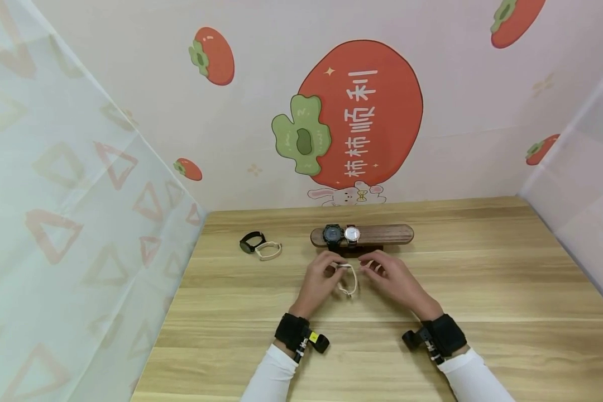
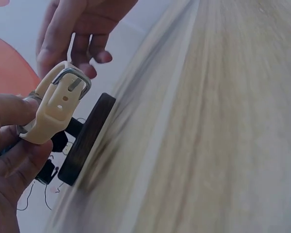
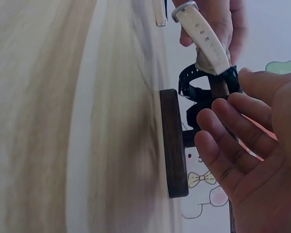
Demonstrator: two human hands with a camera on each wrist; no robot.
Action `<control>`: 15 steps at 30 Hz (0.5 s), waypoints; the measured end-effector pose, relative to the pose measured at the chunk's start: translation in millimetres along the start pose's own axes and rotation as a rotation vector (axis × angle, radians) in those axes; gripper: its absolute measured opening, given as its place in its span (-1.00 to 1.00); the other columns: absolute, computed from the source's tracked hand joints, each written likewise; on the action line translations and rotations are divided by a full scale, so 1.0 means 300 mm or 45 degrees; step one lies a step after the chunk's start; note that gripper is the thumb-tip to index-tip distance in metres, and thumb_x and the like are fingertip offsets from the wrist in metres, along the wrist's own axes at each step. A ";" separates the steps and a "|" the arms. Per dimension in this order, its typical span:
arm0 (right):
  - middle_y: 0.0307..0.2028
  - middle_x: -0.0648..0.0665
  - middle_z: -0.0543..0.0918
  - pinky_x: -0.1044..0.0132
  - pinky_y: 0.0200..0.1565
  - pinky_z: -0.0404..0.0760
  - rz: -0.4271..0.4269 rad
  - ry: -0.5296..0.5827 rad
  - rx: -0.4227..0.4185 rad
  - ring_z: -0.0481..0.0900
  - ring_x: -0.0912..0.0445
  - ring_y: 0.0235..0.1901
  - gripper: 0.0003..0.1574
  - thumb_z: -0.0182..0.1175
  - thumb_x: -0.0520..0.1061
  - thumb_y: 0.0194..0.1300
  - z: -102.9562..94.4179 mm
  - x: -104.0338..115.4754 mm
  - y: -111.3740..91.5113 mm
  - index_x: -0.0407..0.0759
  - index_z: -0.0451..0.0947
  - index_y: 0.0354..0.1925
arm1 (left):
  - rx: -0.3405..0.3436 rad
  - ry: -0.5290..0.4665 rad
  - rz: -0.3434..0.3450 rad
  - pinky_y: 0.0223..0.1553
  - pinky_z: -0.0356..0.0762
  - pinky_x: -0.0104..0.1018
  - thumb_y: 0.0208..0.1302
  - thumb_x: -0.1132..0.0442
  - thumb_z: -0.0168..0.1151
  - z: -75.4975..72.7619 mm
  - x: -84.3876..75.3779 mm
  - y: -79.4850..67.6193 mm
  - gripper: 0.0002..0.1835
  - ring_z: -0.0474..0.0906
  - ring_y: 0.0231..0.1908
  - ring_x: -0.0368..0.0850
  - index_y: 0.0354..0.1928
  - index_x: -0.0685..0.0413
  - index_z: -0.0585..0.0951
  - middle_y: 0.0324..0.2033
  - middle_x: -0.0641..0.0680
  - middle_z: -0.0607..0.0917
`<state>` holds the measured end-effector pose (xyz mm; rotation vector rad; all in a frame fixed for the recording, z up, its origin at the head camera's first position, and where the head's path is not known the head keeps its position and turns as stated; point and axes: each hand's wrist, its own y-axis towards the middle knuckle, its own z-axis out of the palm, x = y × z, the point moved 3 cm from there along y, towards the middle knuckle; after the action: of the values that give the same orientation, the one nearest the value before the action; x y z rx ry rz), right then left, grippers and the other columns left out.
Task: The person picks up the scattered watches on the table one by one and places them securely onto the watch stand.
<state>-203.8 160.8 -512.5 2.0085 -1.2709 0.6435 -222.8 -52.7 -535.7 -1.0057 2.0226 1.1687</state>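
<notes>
A cream-strapped watch (image 1: 354,282) is pinched between the thumb and fingers of my left hand (image 1: 317,286), just in front of the wooden watch stand (image 1: 389,234). Its strap is a bent loop with a silver buckle (image 2: 76,77), seen close in the left wrist view. To the right of the watch is my right hand (image 1: 396,283), fingers loosely bent and holding nothing, tips a short gap from the strap. Side by side on the left part of the stand's bar sit a black watch (image 1: 333,233) and a white-faced watch (image 1: 352,234).
Left of the stand, another black watch (image 1: 248,244) and another cream-strapped watch (image 1: 269,256) lie together on the wood-grain table (image 1: 221,335). A printed back wall (image 1: 251,128) and side walls enclose the table.
</notes>
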 end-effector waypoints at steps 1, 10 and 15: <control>-0.01 -0.03 0.75 0.34 -0.15 0.73 0.005 0.002 0.005 0.69 0.16 -0.18 -0.71 0.34 -0.08 0.52 0.002 0.002 0.002 -0.06 0.70 0.15 | 0.000 0.006 0.013 0.00 0.77 -0.36 0.38 0.42 0.41 0.002 -0.004 0.002 -0.79 0.69 -0.02 -0.04 0.01 0.11 0.75 0.01 0.09 0.71; 0.00 -0.07 0.78 0.32 -0.12 0.73 0.019 0.015 0.015 0.69 0.17 -0.17 -0.68 0.35 -0.07 0.51 0.028 0.012 0.022 -0.10 0.72 0.16 | 0.001 0.037 0.054 0.11 0.72 -0.32 0.39 0.38 0.41 0.014 -0.022 0.013 -0.82 0.67 0.05 -0.09 -0.01 0.09 0.75 0.00 0.04 0.71; -0.02 -0.11 0.80 0.32 -0.14 0.74 -0.006 0.017 -0.016 0.71 0.15 -0.17 -0.70 0.37 -0.13 0.47 0.038 0.017 0.025 -0.15 0.73 0.11 | -0.029 0.034 0.120 0.01 0.75 -0.30 0.37 0.38 0.44 0.022 -0.030 0.013 -0.82 0.68 0.01 -0.06 -0.03 0.12 0.75 -0.04 0.05 0.72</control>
<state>-207.9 147.0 -514.2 1.9934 -1.2589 0.6442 -220.5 -42.8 -529.8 -0.9507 2.1024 1.2357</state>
